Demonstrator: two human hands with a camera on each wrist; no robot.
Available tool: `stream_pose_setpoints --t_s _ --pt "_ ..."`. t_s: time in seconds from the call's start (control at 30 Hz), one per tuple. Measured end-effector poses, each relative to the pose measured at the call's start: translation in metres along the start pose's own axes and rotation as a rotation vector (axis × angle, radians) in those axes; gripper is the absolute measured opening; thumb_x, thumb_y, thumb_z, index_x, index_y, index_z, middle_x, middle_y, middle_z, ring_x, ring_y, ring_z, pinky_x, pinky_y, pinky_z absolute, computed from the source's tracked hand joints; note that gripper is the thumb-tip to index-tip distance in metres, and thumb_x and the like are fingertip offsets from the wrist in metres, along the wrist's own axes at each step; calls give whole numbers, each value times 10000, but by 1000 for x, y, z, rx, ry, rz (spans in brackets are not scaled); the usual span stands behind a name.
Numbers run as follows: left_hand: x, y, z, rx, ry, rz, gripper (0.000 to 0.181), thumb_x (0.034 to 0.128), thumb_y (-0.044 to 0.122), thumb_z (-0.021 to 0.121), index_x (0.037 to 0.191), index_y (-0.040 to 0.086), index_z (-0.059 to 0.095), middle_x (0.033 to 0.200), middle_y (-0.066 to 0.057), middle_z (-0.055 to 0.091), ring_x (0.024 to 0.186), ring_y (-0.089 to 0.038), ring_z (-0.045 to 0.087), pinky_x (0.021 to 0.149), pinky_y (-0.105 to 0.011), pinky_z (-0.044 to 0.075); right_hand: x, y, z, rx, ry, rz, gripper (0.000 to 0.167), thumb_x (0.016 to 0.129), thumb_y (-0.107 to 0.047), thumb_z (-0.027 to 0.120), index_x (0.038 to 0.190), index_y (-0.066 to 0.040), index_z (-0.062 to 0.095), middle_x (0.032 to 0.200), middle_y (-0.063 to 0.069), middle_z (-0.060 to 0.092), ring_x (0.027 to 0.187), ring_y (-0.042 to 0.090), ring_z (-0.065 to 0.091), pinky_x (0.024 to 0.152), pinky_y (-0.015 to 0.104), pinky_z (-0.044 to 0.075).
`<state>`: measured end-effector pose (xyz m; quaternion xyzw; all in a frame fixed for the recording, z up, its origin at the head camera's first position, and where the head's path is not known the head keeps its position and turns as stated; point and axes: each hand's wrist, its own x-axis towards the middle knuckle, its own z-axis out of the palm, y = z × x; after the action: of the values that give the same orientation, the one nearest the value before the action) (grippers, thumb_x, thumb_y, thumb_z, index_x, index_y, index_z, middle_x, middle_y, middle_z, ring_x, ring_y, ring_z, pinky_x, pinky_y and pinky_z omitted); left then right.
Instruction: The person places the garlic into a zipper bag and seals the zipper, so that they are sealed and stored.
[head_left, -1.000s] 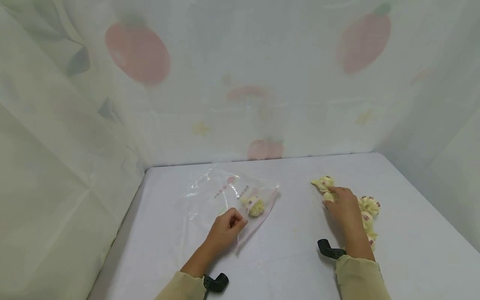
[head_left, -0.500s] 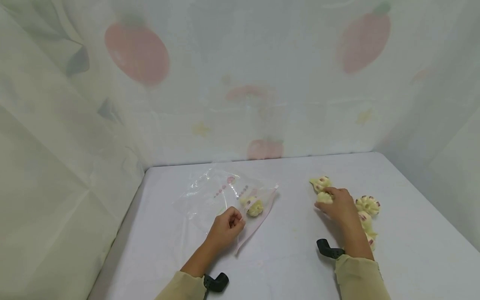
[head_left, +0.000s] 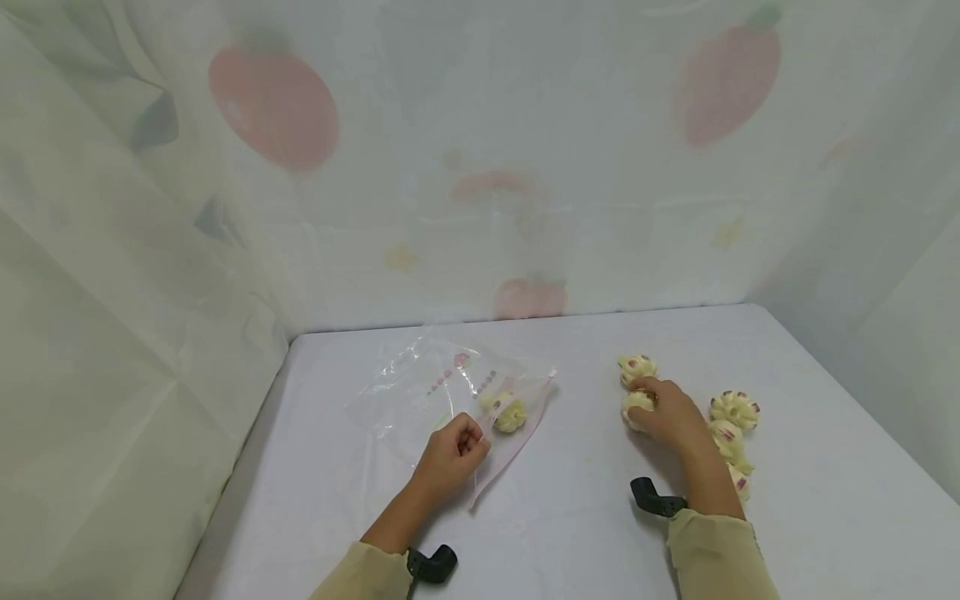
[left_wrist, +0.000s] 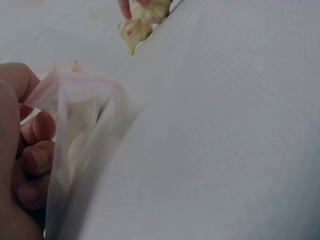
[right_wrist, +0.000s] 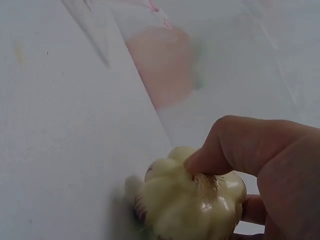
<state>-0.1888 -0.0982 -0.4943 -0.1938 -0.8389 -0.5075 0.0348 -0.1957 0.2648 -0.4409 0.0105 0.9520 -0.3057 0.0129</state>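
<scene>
A clear zip bag [head_left: 420, 392] with a pink edge lies on the left of the table, one pale garlic bulb [head_left: 510, 416] inside. My left hand [head_left: 448, 458] pinches the bag's pink opening [left_wrist: 75, 82], which gapes a little in the left wrist view. On the right, my right hand [head_left: 675, 417] grips a garlic bulb [head_left: 636, 410] between thumb and fingers; its root end and purple streaks show in the right wrist view, where the bulb [right_wrist: 185, 205] fills the lower middle. Another bulb [head_left: 637, 368] sits just behind the gripped one.
Several more garlic bulbs [head_left: 735, 409] form a column on the white table [head_left: 585, 517], right of my right forearm. A curtain [head_left: 615, 167] with strawberry prints hangs behind the table's back edge, and another stretch of it runs along the left side.
My right hand has moved left and slightly nearer with the garlic bulb. The bulb behind it has turned and shifted slightly. The left hand and bag have barely moved.
</scene>
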Motion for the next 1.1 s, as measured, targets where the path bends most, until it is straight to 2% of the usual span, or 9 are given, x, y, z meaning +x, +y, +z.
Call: stream_pose_setpoints --t_s 0.1,0.23,0.4,0.57,0.7,0.87,1.0,1.1 --pt "-1 0 0 1 -5 -11 155 896 96 669 849 176 545 635 103 513 562 -31 453 516 -191 398 0 -3 0 8 -14 -23 436 890 -210 584 1309 -87 595 1378 290 493 1264 495 454 995 609 392" --pt "-1 1 -1 0 -8 -22 147 901 104 661 844 174 544 633 98 517 555 -35 453 510 -198 401 -1 -6 1 39 -30 -19 373 889 -200 589 1246 -97 616 1347 257 526 1205 460 500 939 584 429" --pt "-2 0 -1 -7 -2 -22 151 897 96 664 845 170 543 640 94 516 570 -39 460 521 -196 404 2 -6 4 68 -41 -26 312 873 -193 611 1175 -116 608 1272 182 578 1090 367 544 821 451 472" --pt "-2 -1 0 -10 2 -18 151 897 91 665 849 173 546 643 97 518 575 -42 465 523 -195 406 6 -9 14 90 -57 -43 311 844 -299 739 1066 -135 595 1176 123 599 975 284 542 752 364 438" --pt "-2 0 1 -8 3 -28 148 893 95 665 848 176 550 645 96 521 577 -41 468 526 -193 408 6 -15 22 98 -44 -77 381 783 -302 819 1026 -124 586 1099 87 597 956 254 539 789 369 426" --pt "-2 1 1 -4 -2 -32 143 896 101 665 847 174 552 646 92 523 578 -44 467 525 -194 408 5 -19 26 154 -44 -117 471 767 -223 822 1147 -72 588 1174 128 597 1101 317 548 924 481 427" --pt "-1 2 1 -6 -9 -32 133 904 114 662 854 175 554 649 92 525 579 -44 468 527 -195 409 3 -20 27 168 -56 -92 527 792 -209 795 1254 -95 570 1261 132 583 1197 340 523 982 534 405" --pt "-1 3 1 -13 -15 -34 125 908 119 661 859 164 554 653 78 524 583 -48 468 529 -197 406 4 -19 28 175 -60 -98 517 800 -157 773 1271 -87 571 1298 149 574 1245 350 500 1018 543 388"
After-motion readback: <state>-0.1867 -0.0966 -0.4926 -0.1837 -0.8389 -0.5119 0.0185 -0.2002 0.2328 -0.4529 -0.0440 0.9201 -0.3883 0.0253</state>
